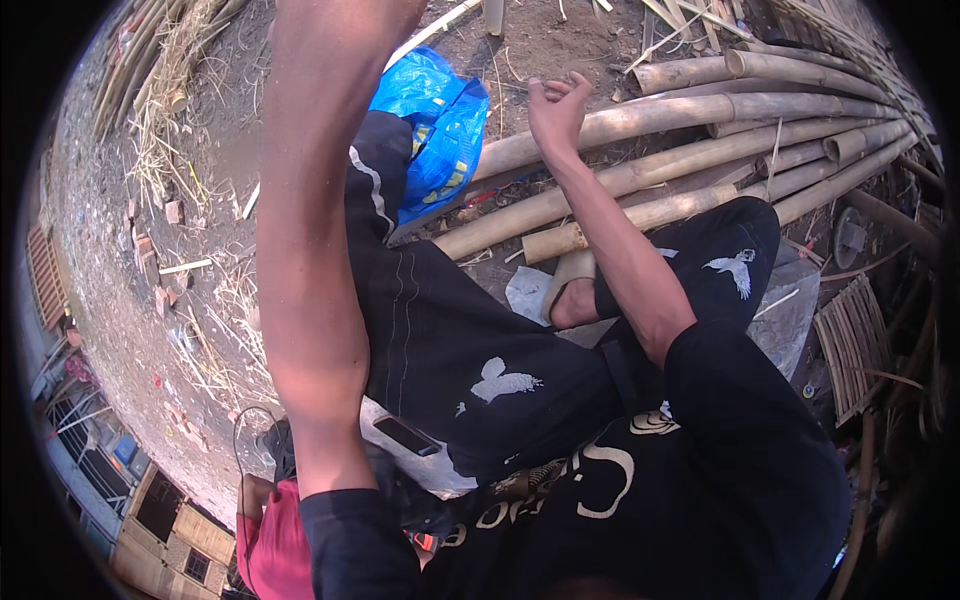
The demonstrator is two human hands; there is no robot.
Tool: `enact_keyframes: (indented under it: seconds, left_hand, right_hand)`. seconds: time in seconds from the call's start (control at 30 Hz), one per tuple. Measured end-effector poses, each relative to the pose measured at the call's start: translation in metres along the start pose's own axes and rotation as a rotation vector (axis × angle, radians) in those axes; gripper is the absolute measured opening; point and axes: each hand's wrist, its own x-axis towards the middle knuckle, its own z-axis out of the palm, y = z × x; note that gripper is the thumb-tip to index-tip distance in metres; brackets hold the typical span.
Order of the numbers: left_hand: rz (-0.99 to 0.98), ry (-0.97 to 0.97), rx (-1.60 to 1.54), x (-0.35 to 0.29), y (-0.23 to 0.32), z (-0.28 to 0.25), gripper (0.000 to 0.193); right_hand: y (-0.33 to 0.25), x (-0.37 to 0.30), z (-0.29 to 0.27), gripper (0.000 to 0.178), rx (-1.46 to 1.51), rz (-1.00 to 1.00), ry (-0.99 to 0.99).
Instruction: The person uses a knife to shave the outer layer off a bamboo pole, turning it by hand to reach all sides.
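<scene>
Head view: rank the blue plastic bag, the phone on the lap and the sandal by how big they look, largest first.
1. Blue plastic bag, clearly largest.
2. Sandal.
3. Phone, smallest by a little; it lies nearer the camera than the sandal, so their true order is unsure.

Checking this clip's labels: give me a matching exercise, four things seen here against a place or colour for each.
Things:
1. plastic bag
2. bamboo poles
3. phone
4. right hand

Descriptions:
A. dark, lying flat beside the person's leg, lower middle
B. blue, on the ground near the top centre
C. empty, fingers curled, raised over the poles
D. tan, stacked side by side on the ground, upper right

Pairs: 1-B, 2-D, 3-A, 4-C
</scene>
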Motion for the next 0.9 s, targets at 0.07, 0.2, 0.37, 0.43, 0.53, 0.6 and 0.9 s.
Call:
enact_keyframes:
  seconds: [0.07, 0.2, 0.37, 0.43, 0.53, 0.6, 0.9]
  left_hand:
    - [-0.006, 0.032, -0.002, -0.006, 0.031, 0.012, 0.029]
    - [0.113, 0.103, -0.013, -0.011, 0.011, 0.015, 0.028]
    - [0.204, 0.105, 0.039, 0.000, -0.021, 0.033, 0.035]
    - [0.127, 0.146, 0.013, -0.005, -0.027, 0.044, 0.032]
    - [0.253, 0.176, -0.038, -0.011, -0.018, 0.053, 0.029]
    - [0.274, 0.185, -0.052, -0.016, -0.030, 0.049, 0.025]
    - [0.277, 0.268, 0.036, -0.015, -0.050, 0.044, 0.026]
  right_hand:
    - [0.061, -0.063, -0.051, 0.087, -0.281, 0.287, 0.063]
    - [0.117, -0.160, -0.114, 0.107, -0.319, 0.994, 0.132]
    - [0.163, -0.136, -0.087, 0.143, -0.081, 1.203, 0.095]
    - [0.134, -0.131, -0.069, 0.147, -0.166, 1.240, 0.223]
    - [0.122, -0.130, -0.064, 0.130, -0.028, 1.228, 0.501]
    - [0.131, -0.156, -0.083, 0.100, 0.279, 1.097, 0.486]
    - [-0.010, -0.163, -0.138, 0.068, 0.508, 0.850, 0.403]
